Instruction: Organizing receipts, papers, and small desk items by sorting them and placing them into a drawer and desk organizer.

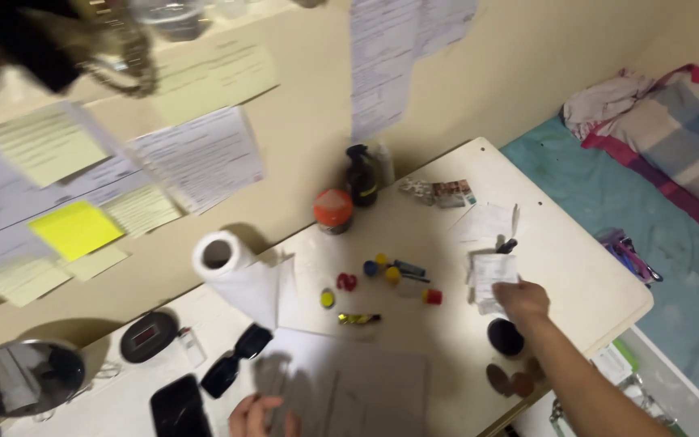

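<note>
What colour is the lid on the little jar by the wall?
Orange lid, seen in the head view.

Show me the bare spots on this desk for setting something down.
Bare top lies along the far right edge of the white desk, right of the folded paper slips under the right hand. The centre is crowded with small coloured caps; the near side is covered by large paper sheets.

Left hand [262, 417] — edge-cropped (blurred)

right hand [521, 299] on paper slips [493, 279], left hand [256, 416] on large sheet [349, 388], paper towel roll [232, 271], sunglasses [236, 358], cream table [584, 275]
</note>
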